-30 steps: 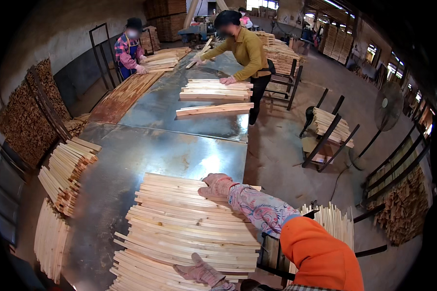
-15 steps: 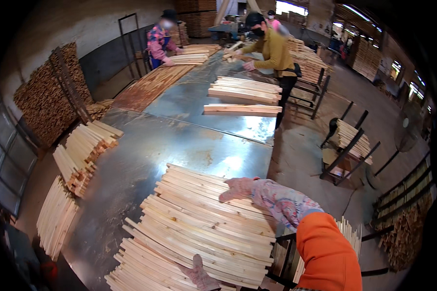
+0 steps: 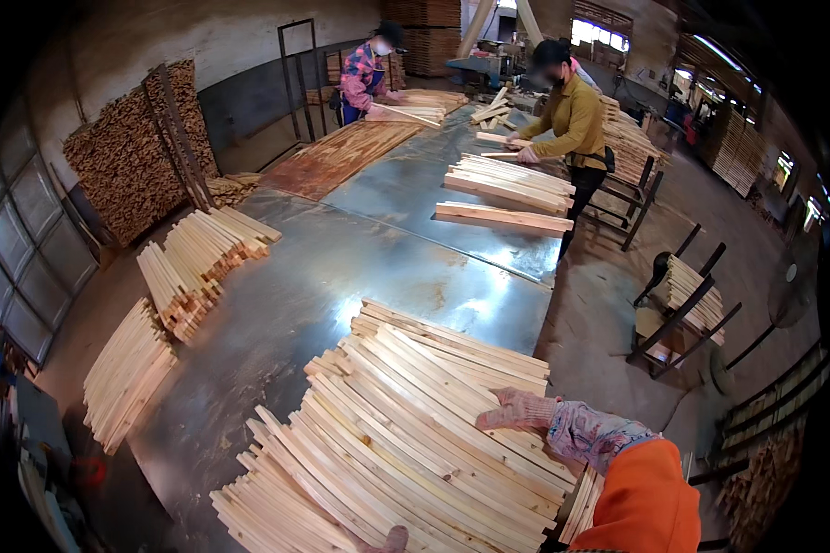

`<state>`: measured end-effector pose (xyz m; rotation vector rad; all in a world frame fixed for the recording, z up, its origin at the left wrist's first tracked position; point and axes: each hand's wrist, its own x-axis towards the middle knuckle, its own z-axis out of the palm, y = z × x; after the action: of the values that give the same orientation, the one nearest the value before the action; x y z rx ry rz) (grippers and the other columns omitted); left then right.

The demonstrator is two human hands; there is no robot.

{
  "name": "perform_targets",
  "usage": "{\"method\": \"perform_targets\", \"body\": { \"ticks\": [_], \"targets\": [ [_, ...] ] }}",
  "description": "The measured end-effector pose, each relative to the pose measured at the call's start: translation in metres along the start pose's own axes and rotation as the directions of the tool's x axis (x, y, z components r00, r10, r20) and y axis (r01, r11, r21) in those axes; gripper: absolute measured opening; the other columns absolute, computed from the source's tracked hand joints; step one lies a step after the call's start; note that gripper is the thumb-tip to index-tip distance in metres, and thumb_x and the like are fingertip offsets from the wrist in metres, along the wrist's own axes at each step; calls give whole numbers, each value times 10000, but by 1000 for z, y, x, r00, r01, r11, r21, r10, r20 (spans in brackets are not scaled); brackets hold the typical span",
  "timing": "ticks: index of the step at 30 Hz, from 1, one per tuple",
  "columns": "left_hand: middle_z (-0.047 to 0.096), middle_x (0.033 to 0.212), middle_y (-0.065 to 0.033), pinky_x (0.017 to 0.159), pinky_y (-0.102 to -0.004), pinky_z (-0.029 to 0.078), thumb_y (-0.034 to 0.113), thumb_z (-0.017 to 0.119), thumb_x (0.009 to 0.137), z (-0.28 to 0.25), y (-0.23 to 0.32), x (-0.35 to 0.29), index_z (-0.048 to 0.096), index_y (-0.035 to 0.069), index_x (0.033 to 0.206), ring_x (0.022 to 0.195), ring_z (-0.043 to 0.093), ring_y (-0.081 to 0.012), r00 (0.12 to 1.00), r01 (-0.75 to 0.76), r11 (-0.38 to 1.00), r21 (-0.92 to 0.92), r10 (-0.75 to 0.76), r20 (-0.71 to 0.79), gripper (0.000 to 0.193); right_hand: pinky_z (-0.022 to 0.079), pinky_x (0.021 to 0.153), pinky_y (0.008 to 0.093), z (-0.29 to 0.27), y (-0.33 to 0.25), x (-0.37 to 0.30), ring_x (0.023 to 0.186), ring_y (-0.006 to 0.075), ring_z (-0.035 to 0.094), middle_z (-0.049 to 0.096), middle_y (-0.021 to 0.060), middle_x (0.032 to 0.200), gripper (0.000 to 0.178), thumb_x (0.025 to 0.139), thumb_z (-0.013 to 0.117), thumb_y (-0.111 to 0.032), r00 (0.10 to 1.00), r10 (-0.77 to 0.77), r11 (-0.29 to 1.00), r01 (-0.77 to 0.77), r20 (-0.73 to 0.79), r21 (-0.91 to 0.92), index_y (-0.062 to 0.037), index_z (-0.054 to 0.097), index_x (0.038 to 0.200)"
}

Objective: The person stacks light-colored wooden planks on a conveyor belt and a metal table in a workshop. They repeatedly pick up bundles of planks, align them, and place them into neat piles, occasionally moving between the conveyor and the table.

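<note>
At 6 o'clock on the grey, metal-topped counter [image 3: 277, 350], the long, pale wooden strips [image 3: 424, 442] lie side by side in a wide, slightly fanned layer, with their left ends uneven. The right hand [image 3: 518, 409], gloved in pinkish knit, rests open upon them at 5 o'clock, not closed around any strip. The left hand [image 3: 392, 541] shows only partly at 6 o'clock, so I cannot tell its state. It seems best to press lightly and evenly, so that no strip rides over its neighbour.
</note>
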<state>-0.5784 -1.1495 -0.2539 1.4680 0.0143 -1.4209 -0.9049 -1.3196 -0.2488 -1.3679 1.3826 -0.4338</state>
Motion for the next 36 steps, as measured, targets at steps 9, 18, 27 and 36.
{"method": "perform_targets", "body": {
  "ticks": [9,18,27,36],
  "targets": [
    [433,1539,-154,1114,-373,416,140,781,891,-103,26,-99,29,130,1651,1310,498,-252,950,-264,925,-275,299,94,1070,552,766,329,61,-106,-60,877,155,669,706,57,980,486,834,812,-204,985,-161,943,138,53,301,-5,614,1230],
    [276,1658,-105,1202,-336,266,205,915,785,-325,84,-281,-51,68,1649,1482,285,-175,513,-859,507,-75,848,-135,1303,508,570,272,298,-249,-117,671,122,614,685,48,899,576,817,698,-284,673,-687,724,601,274,338,28,582,1286],
    [329,1632,-87,1206,-351,270,153,918,765,-490,-4,-432,-33,73,1652,1470,317,-170,350,-934,345,-89,838,-419,1303,522,595,263,514,-306,-219,682,127,625,690,53,928,626,815,740,-338,387,-783,602,667,487,439,9,571,1307],
    [316,1639,-80,1204,-376,286,87,882,747,-487,2,-421,2,81,1656,1483,306,-193,106,-992,129,-8,772,-627,1265,557,758,300,603,-353,-178,884,174,675,698,87,1093,635,813,730,-354,180,-760,537,716,625,447,0,582,1319]
  ]
}}
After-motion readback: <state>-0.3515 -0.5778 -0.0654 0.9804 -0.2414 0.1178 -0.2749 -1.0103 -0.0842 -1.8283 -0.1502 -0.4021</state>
